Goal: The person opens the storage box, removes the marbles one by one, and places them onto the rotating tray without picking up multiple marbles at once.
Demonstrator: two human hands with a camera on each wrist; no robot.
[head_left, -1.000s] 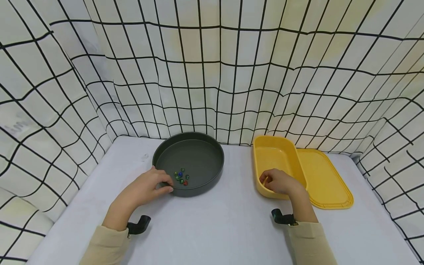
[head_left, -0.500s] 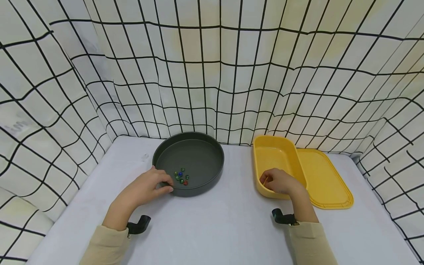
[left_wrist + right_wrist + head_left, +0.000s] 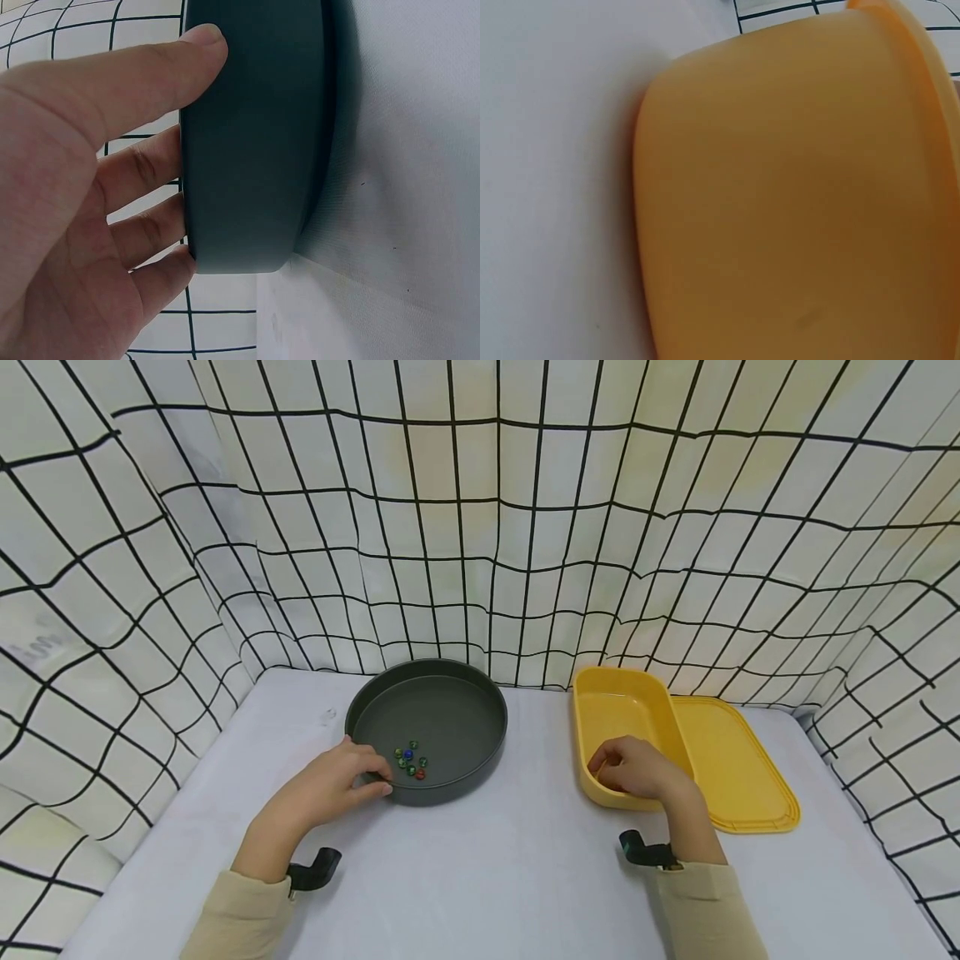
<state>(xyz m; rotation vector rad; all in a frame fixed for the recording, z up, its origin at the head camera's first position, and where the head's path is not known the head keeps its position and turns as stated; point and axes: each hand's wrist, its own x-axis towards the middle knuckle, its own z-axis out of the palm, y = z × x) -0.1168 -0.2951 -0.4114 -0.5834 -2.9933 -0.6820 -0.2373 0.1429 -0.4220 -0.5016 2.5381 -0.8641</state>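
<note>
Gripping now: I see my left hand (image 3: 330, 789) at lower left of centre, thumb outside and fingers over the near rim of the dark round pan (image 3: 450, 727).
Pan: it sits on the white table (image 3: 495, 868), mid-frame, left of the yellow box.
Marbles (image 3: 411, 761): a small cluster inside the pan, just beyond my fingertips.
Right hand (image 3: 637, 768): curled inside the near end of the yellow box (image 3: 622, 706); I cannot tell if it holds anything.
Lid (image 3: 738, 768): flat, touching the box's right side.
</note>
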